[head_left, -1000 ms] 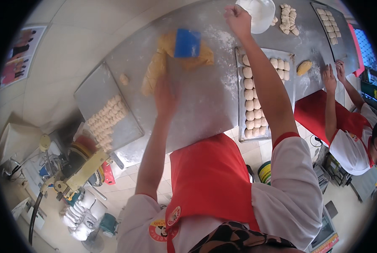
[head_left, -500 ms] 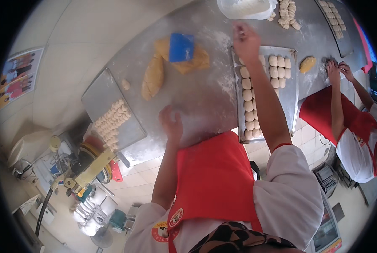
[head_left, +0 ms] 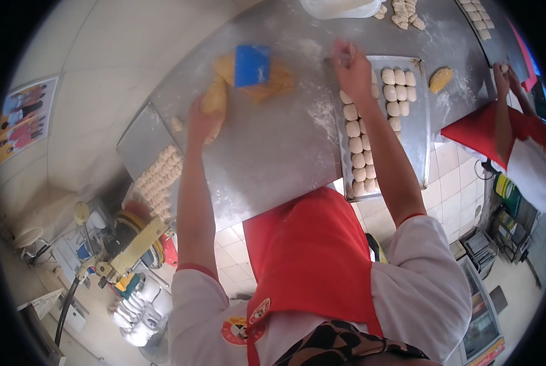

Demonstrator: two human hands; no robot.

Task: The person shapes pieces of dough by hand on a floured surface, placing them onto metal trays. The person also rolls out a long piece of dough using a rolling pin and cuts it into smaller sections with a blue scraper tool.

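My left hand (head_left: 203, 121) wraps round the near end of a long yellow dough piece (head_left: 215, 99) on the steel table. A blue scraper (head_left: 251, 66) lies on a flatter slab of yellow dough (head_left: 276, 83) just beyond it. Over the far left corner of a metal tray (head_left: 424, 122), my right hand (head_left: 353, 72) has its fingers curled together; what they hold, if anything, is blurred. Rows of pale dough balls (head_left: 353, 129) sit in that tray, partly covered by my right forearm.
Another tray (head_left: 140, 137) at the left carries many small dough pieces (head_left: 162, 177). A white tub (head_left: 341, 7) and pale dough strips (head_left: 404, 13) lie at the far edge. A yellow dough oval (head_left: 441, 79) rests right of the tray. A co-worker's hands (head_left: 506, 79) work at the right.
My left hand has moved away from the table's near side, to the left, and taken hold of the long yellow dough. My right hand has come slightly nearer. The co-worker's hands have shifted right.
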